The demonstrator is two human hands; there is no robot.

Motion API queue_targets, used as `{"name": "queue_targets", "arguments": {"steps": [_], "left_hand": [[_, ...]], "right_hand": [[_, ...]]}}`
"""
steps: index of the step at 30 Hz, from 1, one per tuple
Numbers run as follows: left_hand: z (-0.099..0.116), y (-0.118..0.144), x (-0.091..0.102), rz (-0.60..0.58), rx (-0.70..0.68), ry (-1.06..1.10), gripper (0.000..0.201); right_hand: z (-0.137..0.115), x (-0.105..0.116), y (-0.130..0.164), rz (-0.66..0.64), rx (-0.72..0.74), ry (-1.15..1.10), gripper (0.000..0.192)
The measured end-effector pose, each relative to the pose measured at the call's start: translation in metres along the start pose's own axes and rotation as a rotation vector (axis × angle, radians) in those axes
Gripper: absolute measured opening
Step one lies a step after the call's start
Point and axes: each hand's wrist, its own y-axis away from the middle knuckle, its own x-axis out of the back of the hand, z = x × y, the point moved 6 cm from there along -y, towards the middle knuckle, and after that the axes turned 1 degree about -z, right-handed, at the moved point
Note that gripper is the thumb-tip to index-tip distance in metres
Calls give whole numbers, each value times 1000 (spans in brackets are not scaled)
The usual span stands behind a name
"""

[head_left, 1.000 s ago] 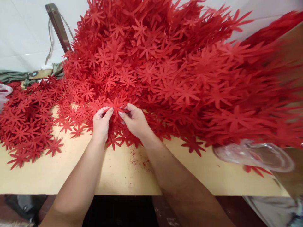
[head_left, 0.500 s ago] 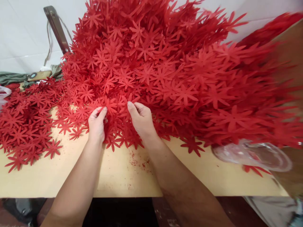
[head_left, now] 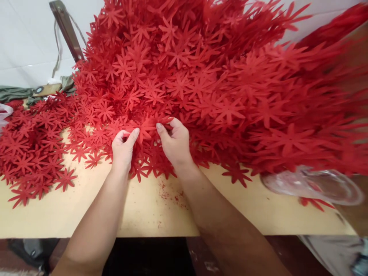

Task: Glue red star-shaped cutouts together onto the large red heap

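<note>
A huge heap of red flower-shaped cutouts [head_left: 201,76] covers most of the tan table [head_left: 143,211]. My left hand [head_left: 123,149] and my right hand [head_left: 175,142] meet at the heap's front edge. Both pinch the same red flower cutout [head_left: 145,127], the left thumb on its left petals and the right fingers curled over its right side. More cutouts lie under and around both hands.
A flatter spread of red cutouts [head_left: 31,149] lies at the left. A clear plastic bag [head_left: 313,186] rests at the right front. A metal bar [head_left: 66,30] leans on the white wall behind, beside green cloth [head_left: 17,92]. Red crumbs speckle the table near its front edge.
My right hand moved from reaching into the heap back toward the left hand, and both now pinch one cutout. The left hand shifted slightly right.
</note>
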Motion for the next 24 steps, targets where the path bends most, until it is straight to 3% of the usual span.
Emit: {"name": "queue_targets", "arguments": {"steps": [8,14,18,24], "left_hand": [[0,-1,3,17,-46,-79,34],[0,1,-5,-98,-82,-103,27],[1,2,-5,-97,-103,-121,27],[-5,1,-8,-135,-33,-33,27]], "right_hand": [[0,0,2,-19,-198,-162,50],[7,-10,2,-113,-165,-201,47],[9,-9,1,-92,-140,-157,44],[6,-23,8,-260,-157,-140,31]]}}
